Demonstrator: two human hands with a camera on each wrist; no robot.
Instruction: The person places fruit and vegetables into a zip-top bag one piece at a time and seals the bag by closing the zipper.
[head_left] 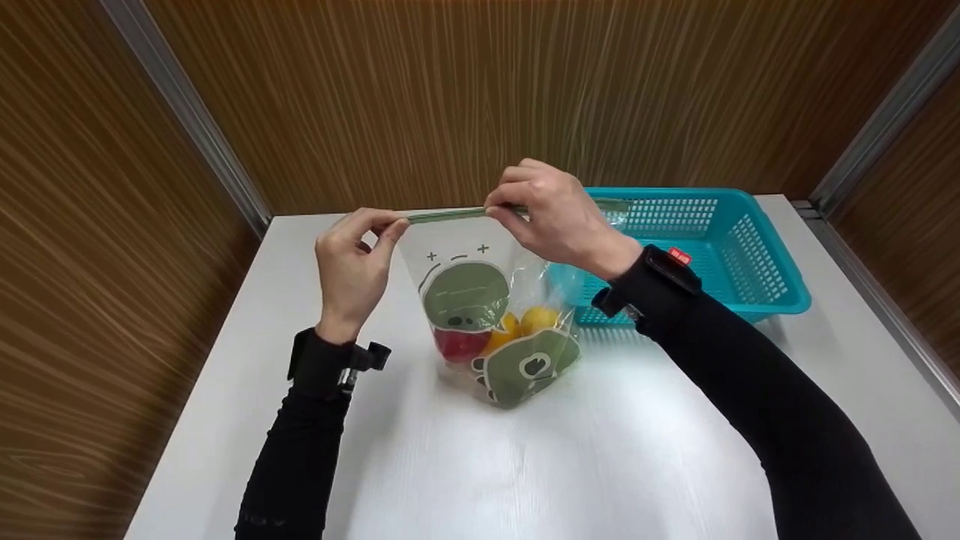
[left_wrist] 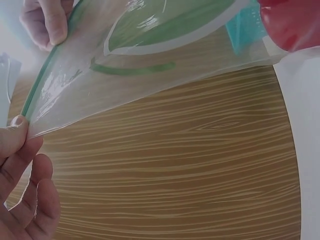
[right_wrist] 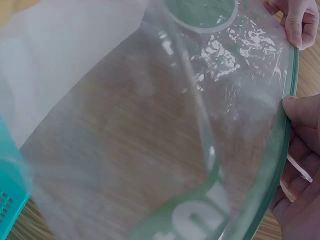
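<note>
A clear zip bag [head_left: 469, 292] with green cartoon prints stands on the white table, its green zip edge at the top. Through the plastic show a red item [head_left: 461, 345] and yellow-orange fruits [head_left: 538, 320]; the red one's kind is unclear. My left hand [head_left: 352, 259] pinches the left end of the zip edge between thumb and index finger. Farther along that edge, my right hand [head_left: 551, 214] pinches the strip between thumb and fingers. In the right wrist view the right thumb presses on the green strip [right_wrist: 292, 75], and the strip runs on past that hand.
Behind and to the right of the bag stands a turquoise plastic basket [head_left: 772, 259], partly overlapped by the bag and right forearm. Wood-grain panels [head_left: 465, 97] enclose the white table [head_left: 480, 472] at the back and sides.
</note>
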